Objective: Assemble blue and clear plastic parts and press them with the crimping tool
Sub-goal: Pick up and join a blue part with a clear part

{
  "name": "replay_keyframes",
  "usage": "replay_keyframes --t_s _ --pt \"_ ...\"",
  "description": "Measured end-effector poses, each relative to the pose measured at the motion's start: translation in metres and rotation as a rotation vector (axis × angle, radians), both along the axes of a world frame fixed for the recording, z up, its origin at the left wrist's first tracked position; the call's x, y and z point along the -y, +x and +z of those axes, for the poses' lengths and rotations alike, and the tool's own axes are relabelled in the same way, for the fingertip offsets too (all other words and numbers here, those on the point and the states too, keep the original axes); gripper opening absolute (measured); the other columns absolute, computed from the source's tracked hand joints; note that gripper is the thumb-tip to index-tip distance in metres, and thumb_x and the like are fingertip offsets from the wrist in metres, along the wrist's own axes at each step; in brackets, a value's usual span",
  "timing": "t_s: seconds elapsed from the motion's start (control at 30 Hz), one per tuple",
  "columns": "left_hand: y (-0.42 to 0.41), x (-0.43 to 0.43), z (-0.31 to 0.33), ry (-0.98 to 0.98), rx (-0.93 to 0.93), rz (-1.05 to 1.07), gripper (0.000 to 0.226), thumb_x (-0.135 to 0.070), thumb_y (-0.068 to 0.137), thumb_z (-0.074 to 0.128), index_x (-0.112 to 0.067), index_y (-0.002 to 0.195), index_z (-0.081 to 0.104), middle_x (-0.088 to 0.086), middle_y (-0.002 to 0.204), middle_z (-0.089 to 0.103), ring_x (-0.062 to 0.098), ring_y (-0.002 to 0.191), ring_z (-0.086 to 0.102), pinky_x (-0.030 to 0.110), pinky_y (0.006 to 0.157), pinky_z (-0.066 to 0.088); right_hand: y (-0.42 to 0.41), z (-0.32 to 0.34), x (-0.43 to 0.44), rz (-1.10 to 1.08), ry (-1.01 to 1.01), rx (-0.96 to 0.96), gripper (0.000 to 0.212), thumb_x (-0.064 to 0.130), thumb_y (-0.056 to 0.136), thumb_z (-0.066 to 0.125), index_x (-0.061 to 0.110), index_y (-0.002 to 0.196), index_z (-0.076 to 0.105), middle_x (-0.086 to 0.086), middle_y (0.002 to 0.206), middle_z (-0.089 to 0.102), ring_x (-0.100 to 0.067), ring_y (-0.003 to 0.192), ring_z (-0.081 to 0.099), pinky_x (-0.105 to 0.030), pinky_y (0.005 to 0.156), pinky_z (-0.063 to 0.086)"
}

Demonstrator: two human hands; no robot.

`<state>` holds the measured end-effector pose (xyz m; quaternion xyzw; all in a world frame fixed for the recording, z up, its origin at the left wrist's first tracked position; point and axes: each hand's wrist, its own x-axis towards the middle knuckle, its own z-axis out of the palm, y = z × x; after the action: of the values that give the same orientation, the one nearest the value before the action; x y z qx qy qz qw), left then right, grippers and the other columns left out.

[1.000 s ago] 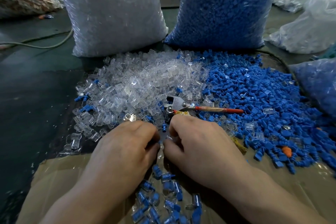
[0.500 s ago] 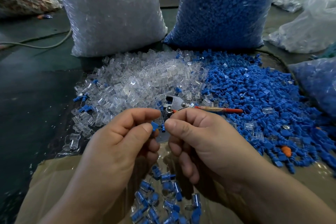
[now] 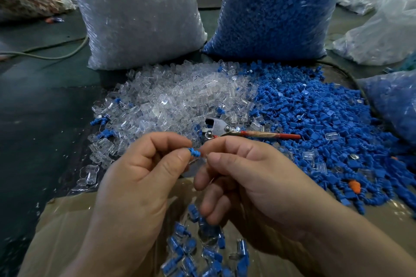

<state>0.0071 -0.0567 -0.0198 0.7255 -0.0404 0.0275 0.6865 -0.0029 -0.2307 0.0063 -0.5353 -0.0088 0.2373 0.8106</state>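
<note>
Blue part is being pinched by left hand for mating, near crimping tool. Apparent clear part is being pinched by right hand.

Two sacks stand side by side at the top of the frame, the left sack and the right sack. Below them the left heap and the right heap meet, and the crimping tool lies on that join. Lower centre, the left hand and right hand meet on a small plug, above cardboard carrying joined pieces.
</note>
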Motion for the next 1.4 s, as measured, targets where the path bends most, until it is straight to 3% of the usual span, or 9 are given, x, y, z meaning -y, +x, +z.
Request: replay_keyframes --t_s 0.23,0.4,0.6,0.7,0.83,1.03,1.13,1.27,1.4 --pt "0.001 0.003 0.001 0.08 0.073 -0.043 0.016 -0.036 0.071 0.073 -0.035 0.087 0.075 -0.008 0.095 0.074 0.008 0.083 0.07 0.023 0.072 0.055 0.0 -0.002 0.0 0.095 -0.141 0.119 0.015 0.012 0.102 0.046 0.003 0.109 0.056 -0.011 0.081 0.065 -0.026 0.06 0.066 -0.032 0.054 0.057" --pt "0.001 0.002 0.002 0.212 0.116 -0.051 0.026 -0.051 0.071 0.062 -0.036 0.089 0.072 -0.01 0.1 0.071 0.011 0.091 0.068 0.032 0.078 0.049 0.0 -0.006 0.0 0.077 -0.107 0.134 0.016 0.011 0.102 0.043 0.009 0.109 0.057 -0.012 0.083 0.064 -0.027 0.061 0.066 -0.033 0.055 0.057" --pt "-0.003 0.006 0.012 0.0 -0.069 -0.16 0.019 -0.038 0.074 0.082 -0.028 0.088 0.075 0.002 0.066 0.07 0.009 0.056 0.066 0.017 0.052 0.052 -0.004 -0.009 -0.001 0.032 -0.186 0.277 0.013 0.02 0.096 0.047 0.017 0.106 0.054 -0.009 0.08 0.066 -0.031 0.06 0.066 -0.043 0.056 0.055" --pt "-0.005 0.007 0.016 -0.159 -0.177 -0.262 0.022 -0.033 0.078 0.079 -0.013 0.079 0.071 0.012 0.061 0.066 0.025 0.047 0.066 0.024 0.046 0.053 -0.006 -0.009 -0.001 -0.011 -0.354 0.346 0.006 0.026 0.096 0.051 0.027 0.1 0.054 -0.005 0.075 0.067 -0.033 0.057 0.065 -0.046 0.054 0.054" --pt "-0.003 0.003 0.007 -0.103 -0.206 -0.178 0.044 -0.055 0.059 0.089 -0.024 0.088 0.076 0.018 0.078 0.073 0.029 0.065 0.07 0.044 0.064 0.061 -0.007 -0.005 0.006 -0.098 -0.757 0.577 0.011 0.033 0.094 0.06 0.039 0.103 0.057 0.01 0.081 0.069 -0.008 0.067 0.067 -0.036 0.062 0.057" --pt "0.0 0.004 0.002 -0.155 -0.169 -0.17 0.037 -0.038 0.056 0.084 -0.025 0.089 0.077 0.008 0.08 0.074 0.018 0.067 0.072 0.024 0.06 0.057 -0.007 -0.003 0.007 -0.19 -0.967 0.756 0.018 0.038 0.091 0.052 0.037 0.106 0.06 0.02 0.094 0.065 -0.001 0.09 0.061 -0.025 0.07 0.051" --pt "0.001 0.004 0.002 -0.156 -0.151 -0.121 0.035 -0.032 0.055 0.086 -0.024 0.087 0.076 0.004 0.073 0.07 0.014 0.061 0.067 0.024 0.056 0.055 -0.002 -0.003 0.013 -0.253 -1.325 0.882 0.033 0.045 0.091 0.041 0.036 0.12 0.054 0.02 0.113 0.059 -0.002 0.105 0.053 -0.029 0.09 0.05" --pt "0.002 0.002 0.002 -0.131 -0.159 -0.075 0.026 -0.027 0.059 0.072 -0.024 0.084 0.075 0.007 0.068 0.067 0.017 0.057 0.063 0.022 0.051 0.053 0.009 -0.001 0.032 -0.107 -1.837 0.619 0.062 0.062 0.086 0.043 0.035 0.14 0.031 0.007 0.137 0.044 -0.02 0.125 0.036 -0.043 0.102 0.034" --pt "0.002 0.002 0.003 -0.098 -0.202 -0.065 0.02 -0.022 0.065 0.072 -0.026 0.084 0.075 0.01 0.067 0.067 0.021 0.056 0.063 0.025 0.05 0.051 0.014 -0.005 0.039 -0.031 -1.94 0.55 0.067 0.07 0.084 0.044 0.034 0.139 0.03 0.006 0.133 0.048 -0.024 0.122 0.038 -0.044 0.096 0.034"
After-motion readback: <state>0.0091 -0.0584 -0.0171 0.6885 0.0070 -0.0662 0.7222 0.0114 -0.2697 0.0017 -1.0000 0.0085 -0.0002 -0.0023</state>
